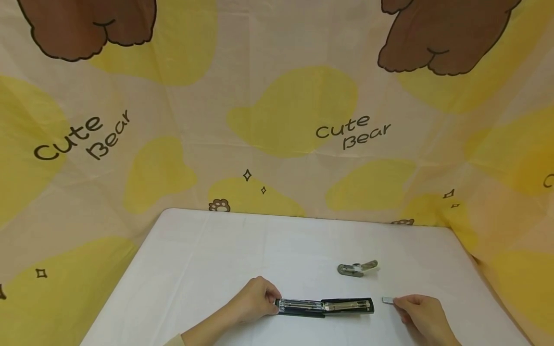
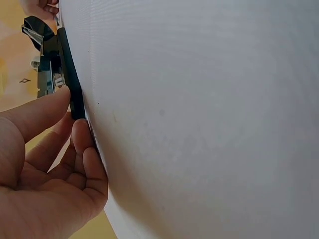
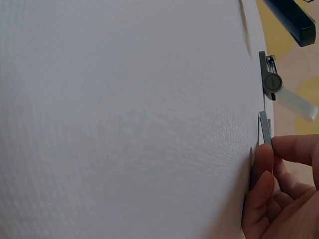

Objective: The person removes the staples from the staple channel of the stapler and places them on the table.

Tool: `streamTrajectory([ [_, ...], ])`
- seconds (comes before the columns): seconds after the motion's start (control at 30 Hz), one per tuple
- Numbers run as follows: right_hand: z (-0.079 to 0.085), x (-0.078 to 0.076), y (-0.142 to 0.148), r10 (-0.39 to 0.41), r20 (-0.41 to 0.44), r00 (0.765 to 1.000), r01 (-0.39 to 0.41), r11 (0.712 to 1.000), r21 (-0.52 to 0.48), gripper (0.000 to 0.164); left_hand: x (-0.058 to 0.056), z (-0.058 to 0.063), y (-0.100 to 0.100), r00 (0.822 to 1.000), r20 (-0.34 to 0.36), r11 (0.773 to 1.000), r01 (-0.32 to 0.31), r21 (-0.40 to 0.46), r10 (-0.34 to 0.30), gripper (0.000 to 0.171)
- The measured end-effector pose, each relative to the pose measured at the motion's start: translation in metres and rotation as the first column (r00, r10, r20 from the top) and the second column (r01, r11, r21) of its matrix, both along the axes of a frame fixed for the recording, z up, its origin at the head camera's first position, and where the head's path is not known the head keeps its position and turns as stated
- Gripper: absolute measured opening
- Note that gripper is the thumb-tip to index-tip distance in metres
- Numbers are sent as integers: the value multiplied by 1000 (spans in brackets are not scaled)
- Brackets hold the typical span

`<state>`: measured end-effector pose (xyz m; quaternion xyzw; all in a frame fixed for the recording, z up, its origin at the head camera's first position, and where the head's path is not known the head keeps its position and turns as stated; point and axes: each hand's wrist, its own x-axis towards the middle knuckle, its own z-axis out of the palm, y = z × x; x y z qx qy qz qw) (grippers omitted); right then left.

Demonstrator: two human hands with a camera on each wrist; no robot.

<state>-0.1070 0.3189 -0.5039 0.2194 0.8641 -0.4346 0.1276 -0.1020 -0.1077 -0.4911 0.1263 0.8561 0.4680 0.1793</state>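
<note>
A black stapler (image 1: 324, 305) lies on the white table, folded open nearly flat with its metal inside facing up. At its left end my left hand (image 1: 255, 300) pinches it between thumb and fingers, as the left hand (image 2: 55, 169) also shows in the left wrist view. To the right of the stapler, apart from it, my right hand (image 1: 421, 312) pinches a short grey strip of staples (image 1: 387, 300). In the right wrist view this strip of staples (image 3: 265, 128) sticks out past the thumb and fingertips, low over the table.
Behind the stapler lies a small grey-green hinged tool (image 1: 351, 270) with a round pivot and a raised pale lever; its exact kind is unclear. The white table (image 1: 207, 250) has a rounded far edge against a yellow patterned cloth (image 1: 285, 120).
</note>
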Motion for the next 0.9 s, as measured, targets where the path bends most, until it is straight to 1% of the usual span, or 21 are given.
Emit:
streamTrajectory([
  [0.13,-2,0,3,14,3,1000,-14,1000,10,26,1,1,0,1000,1,1000,3,9,-3,18],
  [0.23,-4,-1,6,5,23,1000,-5,1000,-5,27,1,0,1,1000,-9,1000,3,9,-3,18],
  [0.4,-4,-3,13,-28,68,997,32,998,-62,30,1,-2,3,1000,-29,1000,5,10,-4,19],
  [0.53,2,-1,18,-23,81,996,32,993,-113,31,1,-2,3,999,-40,1000,10,12,-9,20],
  [0.63,9,0,21,18,61,998,-12,995,-99,33,3,-1,1,998,-61,1000,4,-3,-5,23],
  [0.77,17,0,26,96,-4,995,-96,995,-22,38,4,3,-7,995,-103,1000,-5,-29,2,27],
  [0.87,25,1,31,125,-61,990,-124,992,11,42,3,9,-18,986,-168,998,-26,-52,17,28],
  [0.9,27,1,32,129,-82,988,-127,992,23,42,2,12,-22,980,-195,997,-45,-67,31,28],
])
